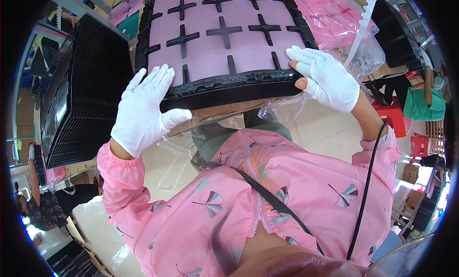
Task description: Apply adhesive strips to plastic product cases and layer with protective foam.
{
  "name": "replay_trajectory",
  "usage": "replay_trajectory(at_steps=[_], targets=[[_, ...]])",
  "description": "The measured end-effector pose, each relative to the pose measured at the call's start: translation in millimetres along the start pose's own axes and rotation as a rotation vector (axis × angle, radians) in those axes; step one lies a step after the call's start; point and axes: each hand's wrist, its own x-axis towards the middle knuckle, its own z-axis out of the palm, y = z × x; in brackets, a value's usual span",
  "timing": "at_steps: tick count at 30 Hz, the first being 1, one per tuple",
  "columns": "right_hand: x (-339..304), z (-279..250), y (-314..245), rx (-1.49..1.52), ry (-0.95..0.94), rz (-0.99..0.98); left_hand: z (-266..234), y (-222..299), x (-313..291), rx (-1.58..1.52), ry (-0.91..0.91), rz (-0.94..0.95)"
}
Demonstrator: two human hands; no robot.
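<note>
A black plastic tray [229, 89] lies in front of me, with a pink-lilac sheet [210, 43] inside its raised rim. Black cross-shaped ribs [224, 32] stand out in rows across the pink. At the tray's near left corner rests my left hand [146, 107], in a white glove, fingers spread and thumb pointing inward. My right hand [327, 76], also white-gloved, lies over the near right corner with fingers stretched out. Bare thumb and index fingertips show through the right glove. Neither hand grips anything that I can see.
A tall stack of black trays [86, 95] leans at the left. To the right lie pink sheets [330, 19] in clear plastic film [366, 52]. Brown cardboard [224, 112] shows under the tray. A person in green [423, 102] is at the far right, another person [43, 205] at the left.
</note>
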Motion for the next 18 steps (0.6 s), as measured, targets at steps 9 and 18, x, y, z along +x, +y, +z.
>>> replay_trajectory(at_steps=[9, 18], targets=[[29, 22, 10, -0.046, 0.13, -0.017, 16, -6, 18, -0.073, 0.096, -0.014], [21, 12, 9, 0.011, 0.097, -0.018, 9, -4, 16, -0.06, 0.062, -0.003]])
